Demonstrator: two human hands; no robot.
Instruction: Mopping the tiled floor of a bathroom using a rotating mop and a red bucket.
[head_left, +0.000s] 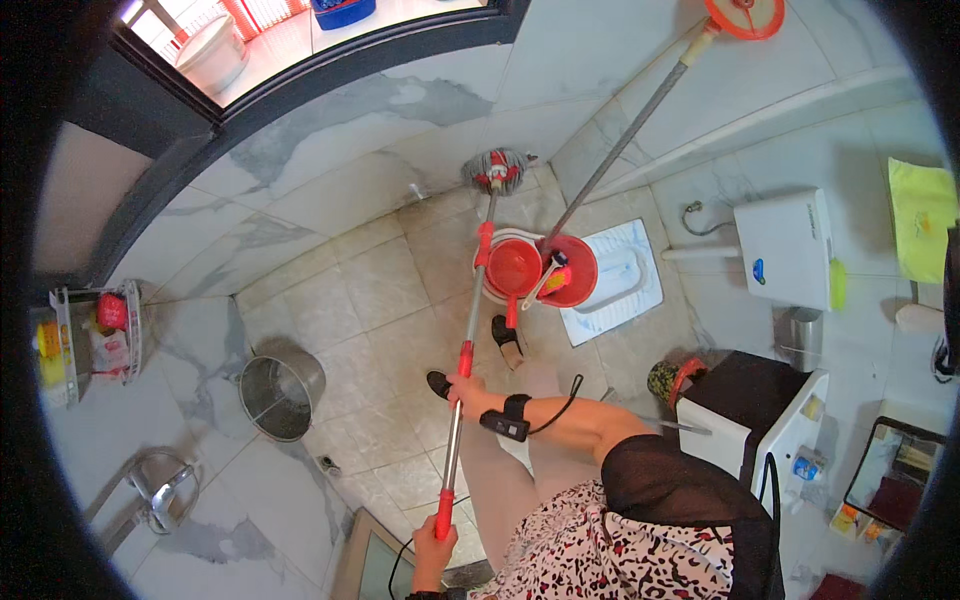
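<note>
My right hand is closed around a red grip on the metal handle of a mop. Lower down, my left hand holds the red end of the same handle. The handle runs up the view to the grey string mop head, which lies close to the foot of the tiled wall. Beside the handle, a red plastic dipper rests over a whitish container whose contents are hidden. Touching it is a red bucket holding a brush and a bright pink and yellow package.
A white squat toilet lies right of the red bucket. A metal bucket stands at the left wall. A long plunger-like pole leans at the upper right corner. A white washing machine and patterned bin stand at the right.
</note>
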